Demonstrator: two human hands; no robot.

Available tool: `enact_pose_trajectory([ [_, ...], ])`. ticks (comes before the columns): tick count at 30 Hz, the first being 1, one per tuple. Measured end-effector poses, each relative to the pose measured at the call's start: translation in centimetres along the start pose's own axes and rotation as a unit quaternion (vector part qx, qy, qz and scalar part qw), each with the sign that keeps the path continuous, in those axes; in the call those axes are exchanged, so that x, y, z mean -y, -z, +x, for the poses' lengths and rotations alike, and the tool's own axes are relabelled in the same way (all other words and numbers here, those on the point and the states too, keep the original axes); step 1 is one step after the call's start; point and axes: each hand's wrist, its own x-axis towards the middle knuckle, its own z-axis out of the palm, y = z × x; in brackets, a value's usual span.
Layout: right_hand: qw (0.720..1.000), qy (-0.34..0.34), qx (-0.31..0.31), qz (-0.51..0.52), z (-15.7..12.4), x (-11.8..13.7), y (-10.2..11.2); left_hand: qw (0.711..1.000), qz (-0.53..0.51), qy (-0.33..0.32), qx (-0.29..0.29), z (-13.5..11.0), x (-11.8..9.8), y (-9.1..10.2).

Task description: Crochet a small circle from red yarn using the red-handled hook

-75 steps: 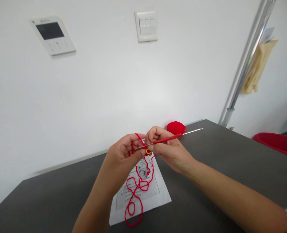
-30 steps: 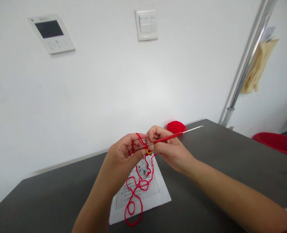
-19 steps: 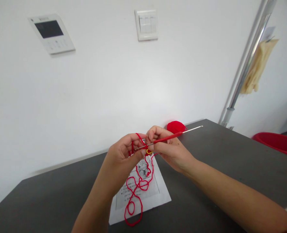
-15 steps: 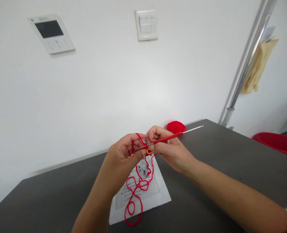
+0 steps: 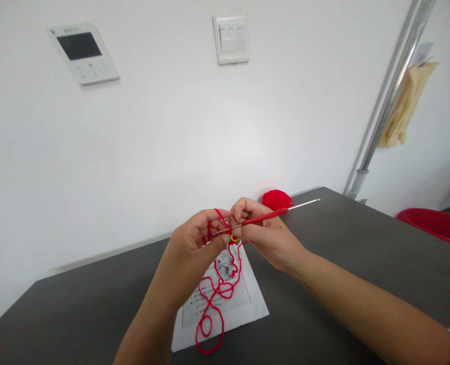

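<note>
A crochet hook (image 5: 265,217) with a red handle and metal ends lies across my right hand (image 5: 268,234), whose thumb and fingers are closed on it. Its left end reaches to my left hand (image 5: 196,238), where red yarn (image 5: 221,218) runs over the index finger. My left thumb and fingers pinch a small bit of red yarn work, mostly hidden by the fingers. A yellow ring-shaped stitch marker (image 5: 235,238) hangs there between both hands. Loose red yarn trails down in loops over a printed sheet of paper (image 5: 243,314).
A red ball of yarn (image 5: 276,199) rests at the back of the dark table (image 5: 106,304) against the white wall. Right of the table are a metal pole (image 5: 386,109), hanging yellowish gloves (image 5: 407,106) and a red basin (image 5: 434,223).
Both hands keep nearly the same pose with the hook and yarn. The whole view has shifted very slightly.
</note>
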Motion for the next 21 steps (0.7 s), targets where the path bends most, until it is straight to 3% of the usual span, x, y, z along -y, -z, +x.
enact_pose_trajectory([
  [7,0.999,-0.002,0.03,0.033,-0.06,0.35,0.01,1.0,-0.027,-0.001,0.001,0.06,0.01,0.01],
  [21,0.999,-0.003,0.031,0.032,-0.08,0.4,0.02,0.999,-0.034,-0.004,-0.006,0.16,0.14,-0.01],
])
